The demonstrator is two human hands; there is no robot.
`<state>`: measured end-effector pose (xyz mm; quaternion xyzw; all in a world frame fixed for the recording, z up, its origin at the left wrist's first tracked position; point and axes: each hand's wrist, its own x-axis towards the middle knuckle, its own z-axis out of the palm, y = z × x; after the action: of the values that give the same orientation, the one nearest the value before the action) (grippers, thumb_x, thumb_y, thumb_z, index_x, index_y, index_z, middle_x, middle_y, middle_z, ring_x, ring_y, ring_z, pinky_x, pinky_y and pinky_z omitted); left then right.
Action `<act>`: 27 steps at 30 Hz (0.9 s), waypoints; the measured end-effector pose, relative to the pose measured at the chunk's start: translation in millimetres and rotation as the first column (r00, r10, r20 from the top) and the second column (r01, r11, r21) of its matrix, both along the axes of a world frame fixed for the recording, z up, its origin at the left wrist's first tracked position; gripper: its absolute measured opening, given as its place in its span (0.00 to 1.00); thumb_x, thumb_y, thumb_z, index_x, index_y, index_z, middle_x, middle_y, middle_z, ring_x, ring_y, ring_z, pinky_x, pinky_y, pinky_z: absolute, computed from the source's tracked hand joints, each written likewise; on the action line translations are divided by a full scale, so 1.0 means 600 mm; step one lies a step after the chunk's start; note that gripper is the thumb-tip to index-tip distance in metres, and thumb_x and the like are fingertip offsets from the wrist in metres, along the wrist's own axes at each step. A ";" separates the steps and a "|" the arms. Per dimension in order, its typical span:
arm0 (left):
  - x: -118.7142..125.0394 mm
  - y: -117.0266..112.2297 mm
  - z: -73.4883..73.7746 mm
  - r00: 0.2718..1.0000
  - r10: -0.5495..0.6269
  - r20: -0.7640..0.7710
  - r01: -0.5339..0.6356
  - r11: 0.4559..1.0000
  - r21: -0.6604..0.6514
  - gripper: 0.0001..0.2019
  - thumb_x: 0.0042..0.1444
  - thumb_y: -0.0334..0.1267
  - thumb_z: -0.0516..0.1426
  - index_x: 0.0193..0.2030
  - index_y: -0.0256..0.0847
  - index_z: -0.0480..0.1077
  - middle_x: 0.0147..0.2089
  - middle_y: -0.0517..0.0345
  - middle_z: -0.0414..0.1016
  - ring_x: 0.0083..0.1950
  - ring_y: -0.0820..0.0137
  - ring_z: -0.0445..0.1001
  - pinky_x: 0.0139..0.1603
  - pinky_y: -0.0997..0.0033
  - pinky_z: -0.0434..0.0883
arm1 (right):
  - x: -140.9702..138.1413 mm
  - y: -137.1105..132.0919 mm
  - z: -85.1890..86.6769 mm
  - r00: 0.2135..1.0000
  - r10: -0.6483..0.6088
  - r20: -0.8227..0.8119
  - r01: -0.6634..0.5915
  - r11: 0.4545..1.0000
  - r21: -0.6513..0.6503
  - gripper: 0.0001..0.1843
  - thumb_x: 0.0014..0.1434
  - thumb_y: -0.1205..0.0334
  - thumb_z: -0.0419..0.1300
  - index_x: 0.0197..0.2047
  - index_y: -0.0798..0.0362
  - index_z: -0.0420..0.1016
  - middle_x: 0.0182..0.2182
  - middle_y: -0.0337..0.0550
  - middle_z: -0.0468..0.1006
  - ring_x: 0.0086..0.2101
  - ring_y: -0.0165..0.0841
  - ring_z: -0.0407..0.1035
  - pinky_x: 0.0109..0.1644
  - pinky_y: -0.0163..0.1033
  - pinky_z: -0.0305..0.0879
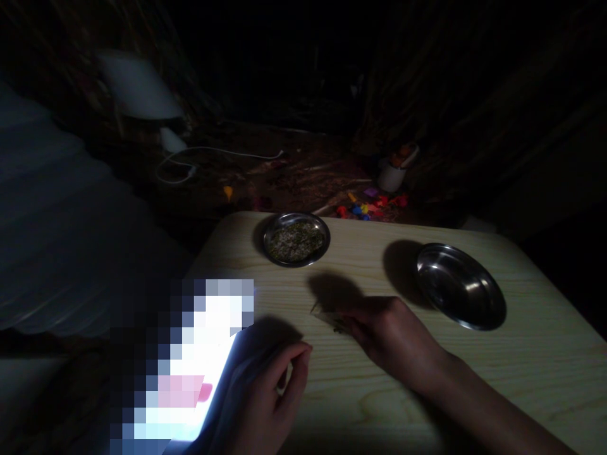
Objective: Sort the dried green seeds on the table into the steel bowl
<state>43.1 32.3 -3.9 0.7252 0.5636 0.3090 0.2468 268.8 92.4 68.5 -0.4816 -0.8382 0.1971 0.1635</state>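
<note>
My right hand (393, 335) is closed over the middle of the table, with a thin, see-through flat piece (325, 316) between its fingertips. A few dark specks (338, 330) show beside that piece; the dim light hides its exact kind. Lower and to the left, my left hand (279, 392) is closed, thumb and forefinger meeting in a loop. Whatever may be between those tips is too small to make out. Beyond the hands stands a round metal bowl (268, 243) with a mix of pale and greenish small grains or seeds. An oval-looking metal bowl (488, 287), its inside bare, lies right of my right hand.
Both bowls stand on a pale wood-grain table (379, 417). A bright, pixelated screen (208, 354) glows at the left. Past the far edge lie several coloured small pieces (365, 210), a white cup (391, 177), a white cable (222, 150) and a lamp (140, 88).
</note>
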 end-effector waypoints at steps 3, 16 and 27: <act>0.000 -0.001 0.001 1.000 0.005 -0.017 -0.005 1.000 0.014 0.08 0.67 0.40 0.53 0.44 0.47 0.73 0.35 0.65 0.79 0.33 0.77 0.76 0.34 0.77 0.72 | 0.000 -0.003 0.001 1.000 0.021 0.014 -0.021 1.000 -0.010 0.12 0.65 0.67 0.57 0.46 0.49 0.83 0.35 0.43 0.85 0.34 0.37 0.79 0.37 0.39 0.68; 0.000 0.000 0.002 1.000 -0.010 0.007 0.009 0.999 0.052 0.07 0.67 0.40 0.52 0.44 0.49 0.71 0.35 0.68 0.77 0.32 0.78 0.75 0.32 0.78 0.71 | 0.006 -0.009 0.000 0.996 0.078 -0.047 -0.079 0.997 -0.017 0.16 0.65 0.68 0.56 0.50 0.48 0.82 0.36 0.43 0.84 0.35 0.36 0.78 0.38 0.40 0.69; 0.002 0.000 0.008 1.000 0.006 -0.002 -0.006 1.000 -0.008 0.10 0.67 0.41 0.51 0.44 0.46 0.74 0.35 0.63 0.78 0.33 0.76 0.76 0.32 0.78 0.72 | 0.005 -0.022 0.008 0.995 0.066 -0.069 -0.068 0.998 -0.015 0.16 0.64 0.69 0.56 0.47 0.47 0.83 0.36 0.41 0.85 0.35 0.35 0.79 0.38 0.39 0.72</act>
<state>44.1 32.5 0.7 0.7227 0.5675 0.3066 0.2483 271.6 79.4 73.2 -0.4476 -0.8460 0.2262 0.1809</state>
